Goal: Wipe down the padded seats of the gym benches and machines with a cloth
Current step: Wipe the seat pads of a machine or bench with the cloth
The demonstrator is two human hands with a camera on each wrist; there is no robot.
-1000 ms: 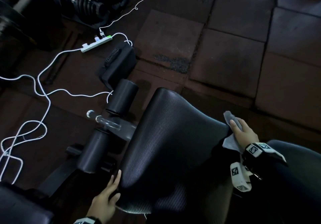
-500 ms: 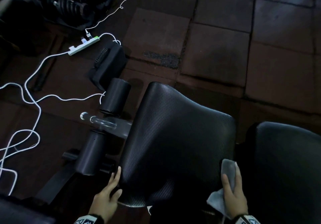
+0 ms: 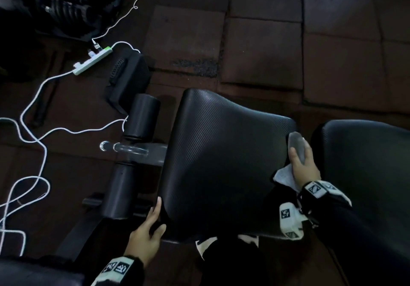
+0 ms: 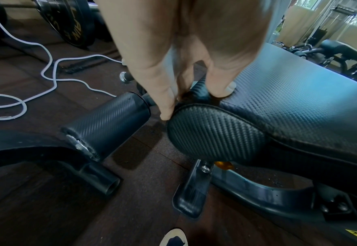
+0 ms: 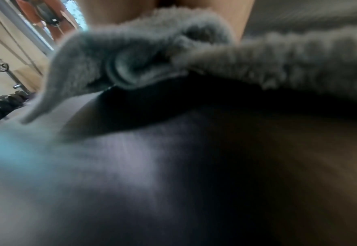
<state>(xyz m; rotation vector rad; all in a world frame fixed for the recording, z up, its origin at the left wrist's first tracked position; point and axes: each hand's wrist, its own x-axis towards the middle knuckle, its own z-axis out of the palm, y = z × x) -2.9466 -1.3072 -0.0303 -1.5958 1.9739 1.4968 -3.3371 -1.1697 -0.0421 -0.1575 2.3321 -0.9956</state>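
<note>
on the far left a white cable (image 3: pixel 42 150) loops across the dark floor tiles (image 3: pixel 261 50) and runs up to a power strip (image 3: pixel 93 60) beside a rack of dumbbells (image 3: pixel 66 3). one strand trails in close to the foam rollers (image 3: pixel 142 119) at the foot of the bench. a careless step that way could snag it and yank the strip.

next comes the left hand (image 3: pixel 147 232). it grips the near left corner of the seat pad (image 3: pixel 217 163), thumb on top and fingers (image 4: pixel 164 93) curled down over the edge, close to the lower roller. if the pad shifts under the push of a wipe, those fingers could get squeezed between pad edge and roller.

the pad itself is black and textured, and that ribbing could hold sweat that a light pass misses.

on the right edge of the pad the right hand (image 3: pixel 304 166) holds the grey cloth (image 3: pixel 296 144) pressed to the surface, fingers closed over its top, with a loose tail of cloth bunched out beneath the wrist. in the right wrist view the cloth looks crumpled and blurred, so little of it may lie flat. the hand sits beside the gap to the next pad (image 3: pixel 366 163). a stroke running off the edge could drop the cloth's tail into that gap and drag it loose.
</note>
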